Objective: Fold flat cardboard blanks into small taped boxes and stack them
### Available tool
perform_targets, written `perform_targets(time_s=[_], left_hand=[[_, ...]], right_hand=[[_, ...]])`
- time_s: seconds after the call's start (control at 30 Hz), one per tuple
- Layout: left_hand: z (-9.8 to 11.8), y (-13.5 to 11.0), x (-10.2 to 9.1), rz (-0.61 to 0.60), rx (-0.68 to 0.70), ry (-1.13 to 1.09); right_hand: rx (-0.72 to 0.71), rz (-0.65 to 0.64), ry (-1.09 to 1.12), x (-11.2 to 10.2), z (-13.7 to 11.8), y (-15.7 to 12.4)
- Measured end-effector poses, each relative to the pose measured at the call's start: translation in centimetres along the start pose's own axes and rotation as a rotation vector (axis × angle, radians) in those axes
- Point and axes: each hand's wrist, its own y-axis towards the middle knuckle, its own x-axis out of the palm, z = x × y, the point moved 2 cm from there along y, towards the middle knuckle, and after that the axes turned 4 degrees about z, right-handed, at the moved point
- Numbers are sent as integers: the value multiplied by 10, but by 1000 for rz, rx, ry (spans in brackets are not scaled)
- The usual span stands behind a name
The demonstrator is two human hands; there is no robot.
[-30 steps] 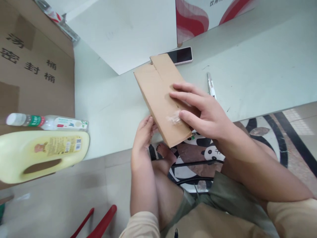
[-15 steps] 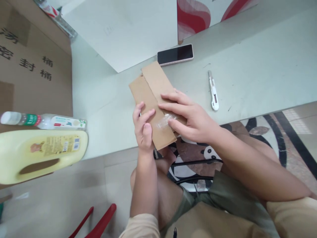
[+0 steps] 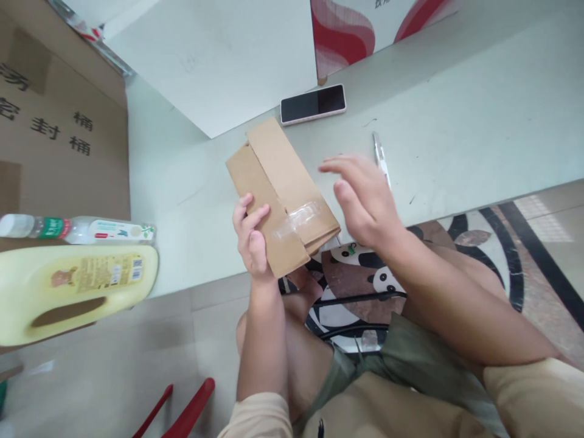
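Note:
A small brown cardboard box (image 3: 274,176) is held tilted over the table's front edge, its two top flaps meeting along a seam. Clear tape (image 3: 305,214) lies across that seam near the lower end. Gripping the box's left side is my left hand (image 3: 252,240), thumb and fingers on the upper face. My right hand (image 3: 362,198) hovers off the box to its right, fingers stretched out and holding nothing I can see. Partly covered by that hand, a white utility knife (image 3: 379,151) rests on the table.
A phone (image 3: 313,104) lies beyond the box, in front of a large white box (image 3: 219,61). On the left are a large carton (image 3: 59,164), a clear bottle (image 3: 82,229) and a yellow jug (image 3: 104,267). Red legs (image 3: 191,407) show on the floor.
My right hand has lifted off the box and moved right, uncovering the tape and partly covering the knife. My left hand keeps its hold. The whole view has shifted slightly.

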Motion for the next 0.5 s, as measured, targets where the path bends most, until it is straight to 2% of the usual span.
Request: perform_targets(time_s=[0.1,0.23,0.37,0.43,0.5], left_hand=[[-1,1,0,0,15,-8],[-2,2,0,30,-38,10],[-1,2,1,34,-47,-25],[0,2,0,30,-41,-36],[1,1,-1,29,-32,-38]], right_hand=[[219,40,-305,-4,35,0],[369,-71,-569,3,65,-11],[252,-220,-573,13,63,-13],[185,-246,-552,14,58,-11],[193,-224,-577,10,56,-7]])
